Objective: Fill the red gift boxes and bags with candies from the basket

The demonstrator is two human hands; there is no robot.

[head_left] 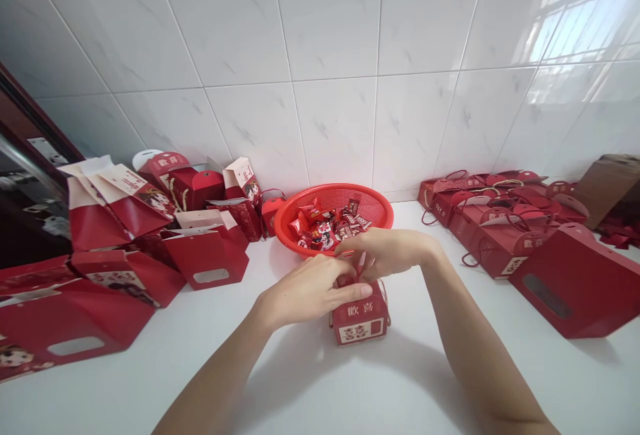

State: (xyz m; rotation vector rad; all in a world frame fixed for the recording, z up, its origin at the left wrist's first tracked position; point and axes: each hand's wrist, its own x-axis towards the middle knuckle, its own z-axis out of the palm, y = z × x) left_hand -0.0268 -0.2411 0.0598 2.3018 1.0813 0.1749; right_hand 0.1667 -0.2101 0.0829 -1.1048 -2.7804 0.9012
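A small red gift box (361, 314) with pale Chinese characters and a cord handle at its sides stands upright on the white counter in front of me. My left hand (315, 292) grips its top from the left, thumb lying along the front flap. From the right and behind, my right hand (395, 252) bends over the same top, its fingers curled down at the flaps. Both hands hide most of the box's upper part. Just behind them sits a red plastic basket (334, 190) holding several wrapped candies (325, 230).
Several red and cream boxes (205, 255) stand crowded at the left, some with open tops. Along the right lie several red boxes with cord handles (493, 228), beside a larger red box (575, 282). A brown carton (607, 188) is at the far right. Behind rises a tiled wall (330, 128).
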